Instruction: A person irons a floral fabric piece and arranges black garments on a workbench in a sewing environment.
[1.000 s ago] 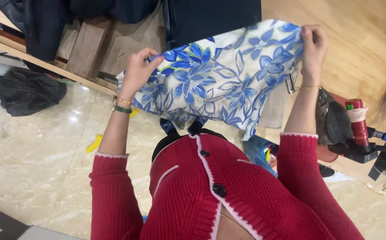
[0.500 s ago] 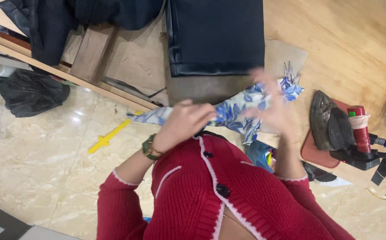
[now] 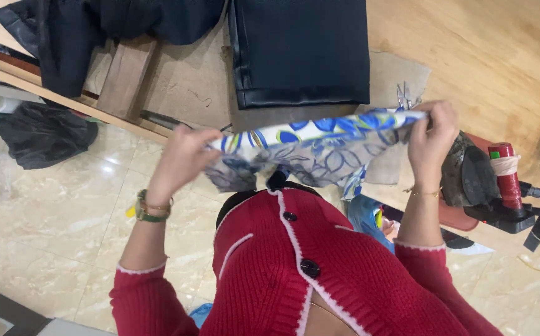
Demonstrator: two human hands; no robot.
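The left hand (image 3: 179, 158) and right hand (image 3: 432, 134) each had fingers closed on one end of a blue-flowered white cloth (image 3: 310, 152), which was stretched between them above the near edge of the wooden table (image 3: 488, 56), near the folded dark garment (image 3: 301, 50).

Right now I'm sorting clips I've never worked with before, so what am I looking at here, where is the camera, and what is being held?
There is no machine here. The camera sits on a person's head and looks down past a red cardigan at bare hands. The left hand and right hand each grip one end of a blue floral cloth, stretched between them above the table edge. On the wooden table lie a folded dark garment, scissors and an iron. A black bag lies on the tiled floor.
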